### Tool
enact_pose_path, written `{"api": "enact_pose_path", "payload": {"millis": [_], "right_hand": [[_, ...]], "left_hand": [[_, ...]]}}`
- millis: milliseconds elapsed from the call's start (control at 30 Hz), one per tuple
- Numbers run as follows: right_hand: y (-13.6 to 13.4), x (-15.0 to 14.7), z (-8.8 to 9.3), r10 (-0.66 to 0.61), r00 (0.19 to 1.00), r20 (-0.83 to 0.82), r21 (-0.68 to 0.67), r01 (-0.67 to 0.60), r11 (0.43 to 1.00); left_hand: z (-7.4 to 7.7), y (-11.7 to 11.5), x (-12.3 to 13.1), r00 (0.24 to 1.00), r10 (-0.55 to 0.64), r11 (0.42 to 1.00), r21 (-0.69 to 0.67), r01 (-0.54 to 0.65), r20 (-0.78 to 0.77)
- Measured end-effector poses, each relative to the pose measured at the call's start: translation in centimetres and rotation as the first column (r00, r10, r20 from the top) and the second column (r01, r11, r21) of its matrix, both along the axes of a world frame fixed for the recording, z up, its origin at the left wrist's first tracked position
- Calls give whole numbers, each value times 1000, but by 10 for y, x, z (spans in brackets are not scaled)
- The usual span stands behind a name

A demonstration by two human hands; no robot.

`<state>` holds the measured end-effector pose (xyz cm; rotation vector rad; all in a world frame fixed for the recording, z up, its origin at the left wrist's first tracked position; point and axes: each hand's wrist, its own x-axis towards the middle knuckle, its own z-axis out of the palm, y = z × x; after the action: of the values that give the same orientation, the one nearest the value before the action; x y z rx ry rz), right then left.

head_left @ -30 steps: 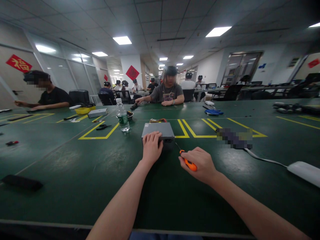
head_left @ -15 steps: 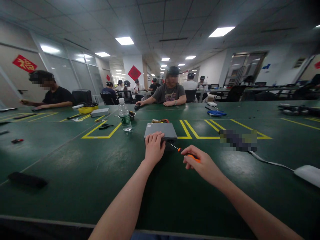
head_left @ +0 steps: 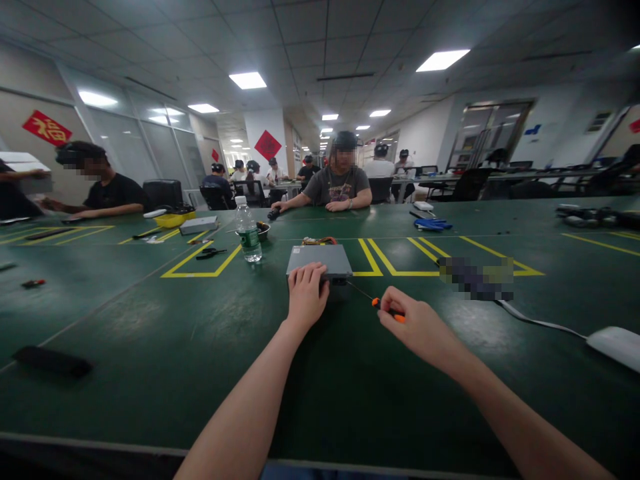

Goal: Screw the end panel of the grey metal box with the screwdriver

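A grey metal box [head_left: 323, 257] with coloured wires [head_left: 320, 241] at its back rests on the green table in the middle of the view. My left hand [head_left: 306, 293] grips its front left edge, fingers on the top and thumb at the front face. Right of it, my right hand [head_left: 407, 319] is closed on a screwdriver [head_left: 376, 303] with an orange and black handle. The thin shaft points up and left, its tip by the right part of the box's front face; whether it touches is too small to tell.
A water bottle [head_left: 249, 230] stands left of the box, beside a small bowl [head_left: 263, 231]. Black pliers [head_left: 211, 253] lie further left. A black object [head_left: 53, 361] is at near left. Blue gloves [head_left: 433, 225] and a white power strip [head_left: 615, 347] lie right. A person [head_left: 339, 180] sits opposite.
My right hand and the screwdriver have moved to the right, with the tip now further right along the box's front. Someone carrying a white box has appeared at the far left.
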<state>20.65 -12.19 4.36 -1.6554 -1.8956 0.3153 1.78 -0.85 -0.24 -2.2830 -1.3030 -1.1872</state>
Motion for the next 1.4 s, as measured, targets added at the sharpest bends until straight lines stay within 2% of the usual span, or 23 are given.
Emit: {"api": "enact_pose_path", "payload": {"millis": [533, 633, 700, 733, 767, 800, 833, 867, 1033, 1200, 1300, 1400], "right_hand": [[3, -2, -6, -75, 996, 47, -4, 76, 997], [4, -4, -11, -129, 991, -35, 7, 130, 992], [4, -8, -17, -137, 972, -189, -8, 138, 990], [5, -10, -20, -129, 942, -311, -39, 123, 992], [5, -14, -24, -135, 878, -459, -109, 95, 990], [5, -19, -27, -195, 759, -622, -235, 56, 970], [5, -24, -30, -283, 584, -761, -356, -12, 934], [5, -30, -33, -310, 519, -797, -392, -52, 919], [6, -61, -32, -393, 252, -884, -437, -153, 886], [4, -69, -23, -454, 22, -891, -445, -248, 861], [3, -66, -21, -449, -65, -891, -419, -258, 870], [4, -64, -23, -451, -99, -887, -418, -241, 876]], "left_hand": [[-1, 0, 0, 1000, 4, 1000, 6, -4, -8], [-1, 1, 0, 1000, 9, 1000, 9, -9, -8], [-1, 1, 0, 1000, 12, 1000, 11, -12, -9], [-1, 1, 1, 1000, 12, 1000, 11, -12, -7], [-1, 1, 1, 1000, 11, 1000, 11, -11, -4], [-1, 0, 1, 1000, 10, 1000, 10, -10, -1], [0, 0, 1, 1000, 9, 1000, 10, -9, 3], [0, 0, 1, 1000, 8, 1000, 10, -9, 5], [0, 0, 1, 1000, 8, 1000, 15, -8, -3], [-1, 1, 1, 1000, 3, 1000, 18, -3, 2], [-1, 0, 1, 1000, 0, 1000, 16, 0, 7], [-1, 1, 1, 1000, 5, 1000, 19, -5, 7]]}}
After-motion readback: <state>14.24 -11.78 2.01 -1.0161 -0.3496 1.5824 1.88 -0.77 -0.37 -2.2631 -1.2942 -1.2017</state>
